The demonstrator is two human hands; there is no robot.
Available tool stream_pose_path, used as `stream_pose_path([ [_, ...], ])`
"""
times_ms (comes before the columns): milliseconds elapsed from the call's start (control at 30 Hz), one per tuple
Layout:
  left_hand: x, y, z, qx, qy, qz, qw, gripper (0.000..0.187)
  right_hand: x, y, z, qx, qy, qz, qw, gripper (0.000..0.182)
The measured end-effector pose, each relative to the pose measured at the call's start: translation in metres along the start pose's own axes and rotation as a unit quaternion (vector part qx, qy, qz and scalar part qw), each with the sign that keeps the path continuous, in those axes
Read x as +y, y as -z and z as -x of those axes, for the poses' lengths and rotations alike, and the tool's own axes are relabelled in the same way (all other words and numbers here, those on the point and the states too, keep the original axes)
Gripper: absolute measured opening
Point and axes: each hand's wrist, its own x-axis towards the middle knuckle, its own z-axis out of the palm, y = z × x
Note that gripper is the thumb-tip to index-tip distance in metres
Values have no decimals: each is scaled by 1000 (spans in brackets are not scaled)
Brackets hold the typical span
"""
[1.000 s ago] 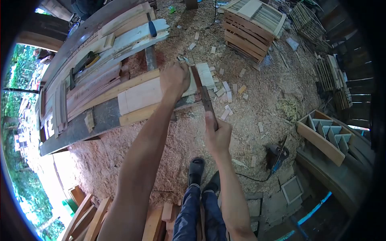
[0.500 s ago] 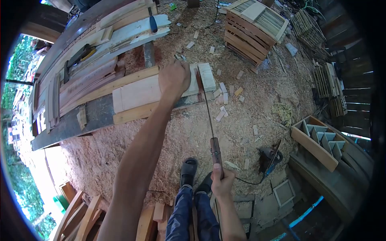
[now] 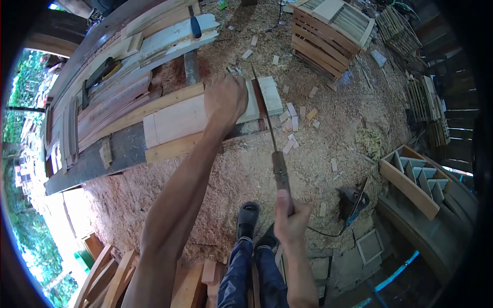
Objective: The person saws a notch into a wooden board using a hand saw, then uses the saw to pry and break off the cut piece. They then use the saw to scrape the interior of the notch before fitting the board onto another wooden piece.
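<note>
My left hand (image 3: pixel 226 97) presses down on a pale wooden board (image 3: pixel 177 120), its fingers curled over the far edge. My right hand (image 3: pixel 291 220) is closed around the wooden handle of a handsaw (image 3: pixel 284 179). The saw's narrow blade points away from me and crosses the board near its right end, just right of my left hand. A dark reddish strip of wood lies across the board along the blade. Whether the teeth are sunk into the wood cannot be made out.
The board rests on a dark bench (image 3: pixel 126 146) with other planks, a blue-handled screwdriver (image 3: pixel 195 27) and a hammer-like tool (image 3: pixel 100 73). Small cut blocks (image 3: pixel 291 123) lie on the sawdust floor. A corded power tool (image 3: pixel 354 203), a divided wooden box (image 3: pixel 413 177) and slatted crates (image 3: pixel 323 43) stand to the right.
My right hand has pushed the saw forward, away from me, so its handle is closer to the board. My left hand stays on the board. The view has shifted slightly.
</note>
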Motion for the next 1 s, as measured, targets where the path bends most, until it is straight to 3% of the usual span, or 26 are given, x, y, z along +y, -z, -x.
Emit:
stream_pose_path([
  [133, -4, -5, 2, 6, -21, -13, 1000, 36, -14, -3, -3, -8, 16, -10, 1000, 53],
  [300, -6, -11, 0, 19, -53, -51, 997, 34, -58, 4, -5, -32, -34, 30, 998, 51],
  [400, -1, -1, -1, 13, 0, -17, 1000, 31, -14, -10, -1, 0, 54, 18, 998, 48],
  [500, -7, -9, -3, 26, -49, -44, 997, 33, 70, -16, -15, -4, 95, -29, 995, 56],
  [600, -4, -8, 0, -20, -37, -51, 998, 35, 80, -23, -17, -5, 100, -49, 994, 56],
  [733, 4, 3, 1, -16, -2, -12, 1000, 40, 30, -7, -1, -5, 46, -5, 999, 57],
  [800, 3, 4, 2, -17, 0, -19, 1000, 42, -14, 7, 4, -28, -77, 0, 997, 58],
  [933, 2, -1, 0, -7, 8, -30, 999, 41, -44, 30, 28, -48, -81, 7, 996, 58],
  [1000, 2, -4, 2, -1, 11, -28, 1000, 41, -52, 38, 31, -52, -140, -22, 989, 59],
])
